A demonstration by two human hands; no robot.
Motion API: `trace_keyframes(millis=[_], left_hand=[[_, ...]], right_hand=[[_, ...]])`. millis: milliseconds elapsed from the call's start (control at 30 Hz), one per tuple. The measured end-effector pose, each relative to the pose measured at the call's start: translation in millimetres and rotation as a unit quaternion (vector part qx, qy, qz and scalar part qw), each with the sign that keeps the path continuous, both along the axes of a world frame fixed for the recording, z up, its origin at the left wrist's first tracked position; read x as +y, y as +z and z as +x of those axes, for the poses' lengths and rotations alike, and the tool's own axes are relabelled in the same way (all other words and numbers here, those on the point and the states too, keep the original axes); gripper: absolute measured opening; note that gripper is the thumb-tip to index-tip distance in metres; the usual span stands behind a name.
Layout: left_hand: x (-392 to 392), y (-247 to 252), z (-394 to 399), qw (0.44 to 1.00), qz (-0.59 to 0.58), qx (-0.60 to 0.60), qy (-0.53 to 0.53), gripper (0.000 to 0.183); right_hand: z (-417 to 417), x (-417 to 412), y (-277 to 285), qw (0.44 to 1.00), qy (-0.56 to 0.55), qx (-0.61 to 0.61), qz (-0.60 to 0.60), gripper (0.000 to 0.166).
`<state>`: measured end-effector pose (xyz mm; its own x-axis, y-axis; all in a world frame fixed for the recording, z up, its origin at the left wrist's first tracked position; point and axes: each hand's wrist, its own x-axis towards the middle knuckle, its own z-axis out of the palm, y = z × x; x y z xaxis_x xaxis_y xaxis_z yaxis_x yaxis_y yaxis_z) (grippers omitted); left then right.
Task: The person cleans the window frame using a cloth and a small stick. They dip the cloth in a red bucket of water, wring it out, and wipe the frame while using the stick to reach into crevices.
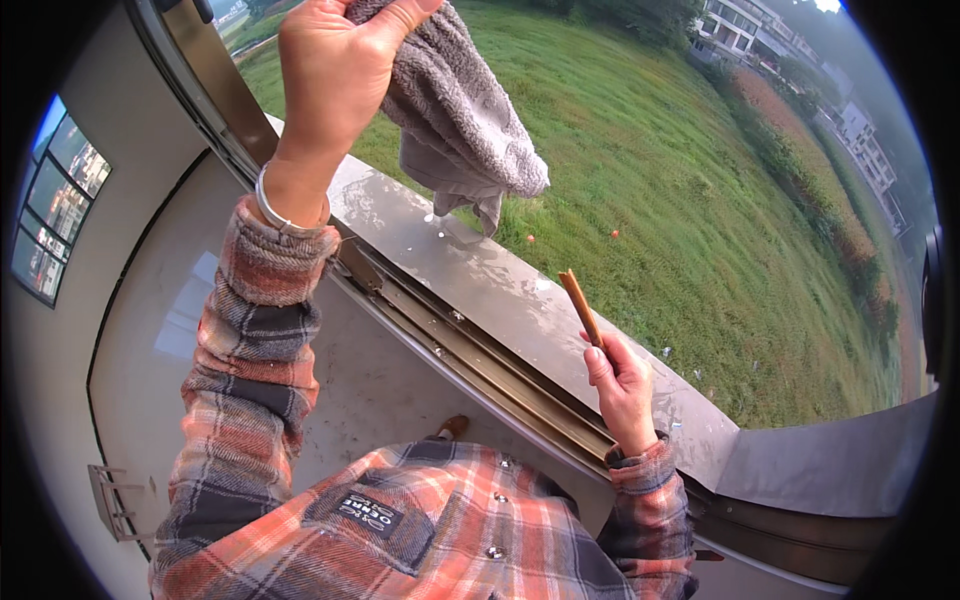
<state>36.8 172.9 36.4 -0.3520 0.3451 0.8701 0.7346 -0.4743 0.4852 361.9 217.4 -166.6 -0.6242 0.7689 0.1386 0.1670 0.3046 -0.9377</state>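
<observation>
Raised at the top of the view, my left hand grips a grey terry cloth. The cloth hangs in folds, its lower end over the outer window ledge; whether it touches the ledge I cannot tell. Lower and to the right, my right hand holds a thin brown stick, apparently wood or bamboo, pointing up and slightly left. That hand is over the ledge, just beyond the metal sliding-window track. Damp-looking patches and small white specks mark the ledge.
Debris lies in the track. Beyond the ledge, far below, spreads a grassy field with buildings behind. A window frame rises at left. Inside are a pale floor and a small stool-like item by the wall.
</observation>
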Motion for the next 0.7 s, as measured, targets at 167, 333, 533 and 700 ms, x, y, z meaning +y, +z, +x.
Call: trace_keyframes(millis=[167, 333, 533, 700], left_hand=[[-109.7, 45.9, 9.5, 0.998, -0.050, -0.003, -0.028, 0.025], [-162.8, 42.9, 32.7, 0.973, -0.087, -0.124, -0.177, 0.036], [-211.8, 7.3, 39.1, 0.969, -0.157, -0.144, -0.124, 0.041], [-228.2, -62.7, 31.0, 0.918, -0.385, -0.078, -0.060, 0.020]], right_hand=[[-28.0, -19.8, 3.1, 0.978, 0.015, 0.135, -0.161, 0.022], [-79.5, -49.7, 18.7, 0.883, 0.149, 0.168, -0.413, 0.038], [-89.9, -110.2, -9.6, 0.839, 0.411, -0.007, -0.357, 0.012], [-41.8, -107.0, -37.7, 0.906, 0.360, -0.018, -0.221, 0.013]])
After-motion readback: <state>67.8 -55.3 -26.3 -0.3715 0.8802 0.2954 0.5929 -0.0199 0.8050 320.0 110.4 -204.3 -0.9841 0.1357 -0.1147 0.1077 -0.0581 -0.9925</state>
